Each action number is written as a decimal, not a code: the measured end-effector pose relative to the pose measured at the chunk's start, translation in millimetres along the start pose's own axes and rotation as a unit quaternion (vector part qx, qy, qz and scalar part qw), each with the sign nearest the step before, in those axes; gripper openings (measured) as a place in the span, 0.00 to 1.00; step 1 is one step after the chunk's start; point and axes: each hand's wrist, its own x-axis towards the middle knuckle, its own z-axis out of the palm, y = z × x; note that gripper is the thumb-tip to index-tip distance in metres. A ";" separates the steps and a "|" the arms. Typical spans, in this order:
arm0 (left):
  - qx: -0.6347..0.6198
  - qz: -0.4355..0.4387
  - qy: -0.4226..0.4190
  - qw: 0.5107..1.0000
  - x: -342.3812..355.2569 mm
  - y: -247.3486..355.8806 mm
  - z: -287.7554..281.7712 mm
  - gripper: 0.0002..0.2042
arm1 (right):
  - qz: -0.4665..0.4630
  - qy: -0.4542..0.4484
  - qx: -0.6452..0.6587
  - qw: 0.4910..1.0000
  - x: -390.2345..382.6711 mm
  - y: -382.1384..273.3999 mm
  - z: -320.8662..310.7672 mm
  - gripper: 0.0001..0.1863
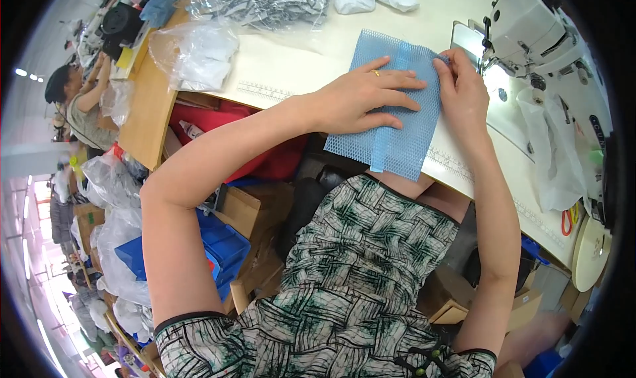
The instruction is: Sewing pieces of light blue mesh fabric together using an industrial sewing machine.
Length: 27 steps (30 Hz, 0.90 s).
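Left hand (372, 100): fingers apart atop light-blue rectangular mesh fabric (412, 138). Right hand (465, 90): fingers pinching its corner, white metal sewing machine (530, 30) just beyond. Likely aligning; next move needs flat edge.

A bare lane of pale tabletop (301, 66) lies between the clear bag (202, 56) and the blue mesh (414, 134), so my left hand (371, 100) could pass there; the filled bag (275, 3) blocks its far end. Just beyond my right hand (466, 93), the sewing machine (530, 27) bars me.
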 end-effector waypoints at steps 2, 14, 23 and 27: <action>-0.010 -0.003 0.003 1.000 -4.0 -3.9 5.5 0.18 | -0.010 0.005 0.000 1.000 0.0 -1.5 -0.1 0.09; 0.094 -0.117 0.108 0.983 3.4 -9.4 24.8 0.17 | -0.123 0.045 -0.023 0.991 -25.9 -32.7 -31.0 0.12; 0.137 -0.179 0.160 0.961 14.1 9.7 41.5 0.29 | -0.216 -0.118 -0.012 0.969 -57.1 -9.5 -51.6 0.15; 0.112 -0.190 0.122 0.968 9.9 26.2 33.6 0.34 | -0.166 -0.118 0.088 0.975 -57.7 -2.4 -50.9 0.15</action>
